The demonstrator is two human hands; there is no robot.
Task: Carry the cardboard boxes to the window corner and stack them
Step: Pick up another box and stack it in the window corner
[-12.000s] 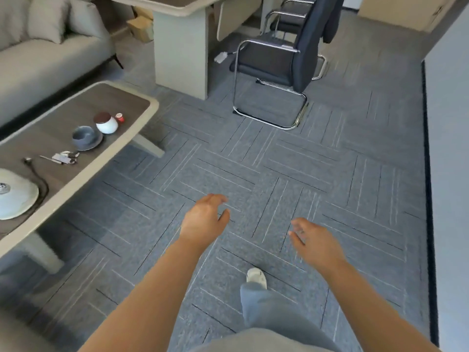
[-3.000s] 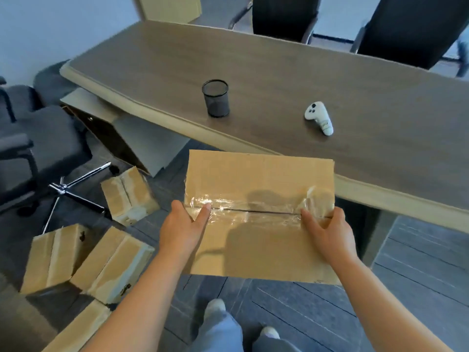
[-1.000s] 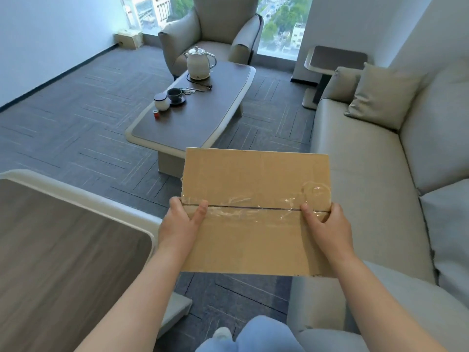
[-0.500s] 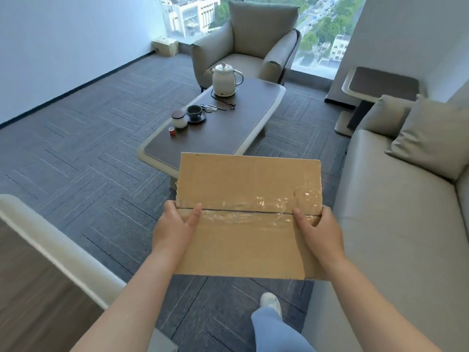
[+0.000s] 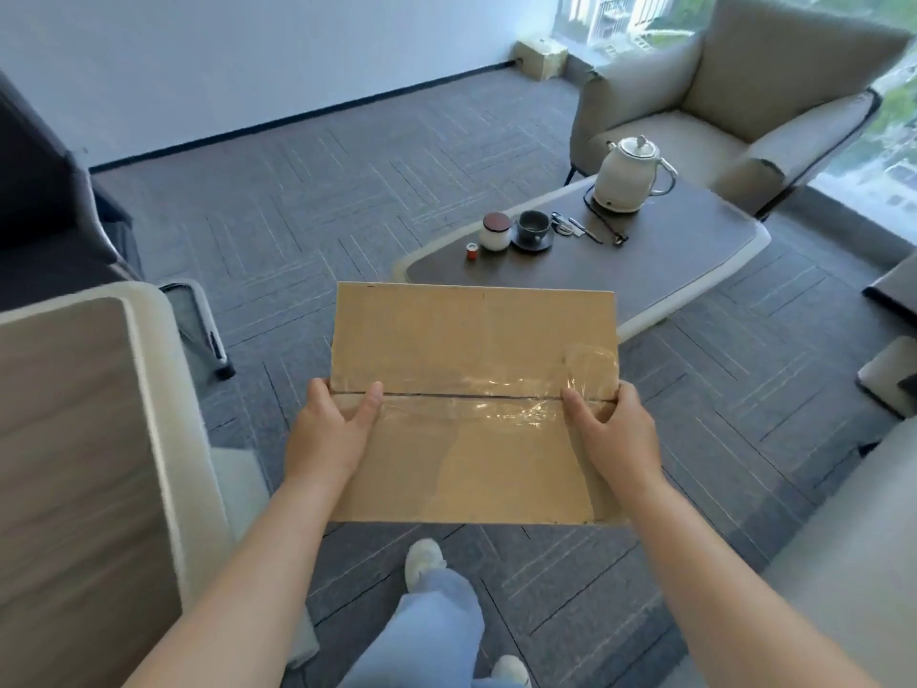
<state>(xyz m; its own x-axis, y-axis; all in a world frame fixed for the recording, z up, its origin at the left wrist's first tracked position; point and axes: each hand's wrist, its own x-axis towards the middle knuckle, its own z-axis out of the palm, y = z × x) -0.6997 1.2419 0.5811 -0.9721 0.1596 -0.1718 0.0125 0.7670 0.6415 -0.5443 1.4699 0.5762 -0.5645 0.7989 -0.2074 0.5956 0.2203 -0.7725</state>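
Box (image 5: 471, 350) is held flat btwn both hands out in front, off the floor, taped seam up & running hand to hand. Left hand (image 5: 327, 434) grips its left edge, thumb laid on top by the seam, other fingers hidden under the side. Right hand (image 5: 615, 434) does the same on the right edge, thumb on the crinkled tape (image 5: 496, 407). Just below the box: a leg (image 5: 436, 633) in light blue w/ a white shoe (image 5: 424, 561) on grey carpet (image 5: 347, 191). Ahead of the right hand, past the box's far edge: low table (image 5: 670, 275) w/ a white kettle (image 5: 630, 176) at its far end. Nearer on it sit a dark cup (image 5: 533, 225), a white jar (image 5: 496, 232) w/ brown lid just left of the cup, a tiny red-capped item (image 5: 472, 250) beside the jar, & keys (image 5: 565, 225) right of the cup. Beyond the table, further out from the right hand: beige armchair (image 5: 719, 91) against the window (image 5: 620, 12). Far ahead, approx in line w/ the right hand, a 2nd box (image 5: 541, 58) sits on the floor in the corner where wall (image 5: 248, 52) meets window. Left of the left hand: desk (image 5: 74, 439) corner, wood top w/ pale rim, close by, w/ a dark chair (image 5: 49, 216) beyond it. Right of the right hand: pale sofa (image 5: 843, 563) edge, & a side table (image 5: 893, 285) further out.
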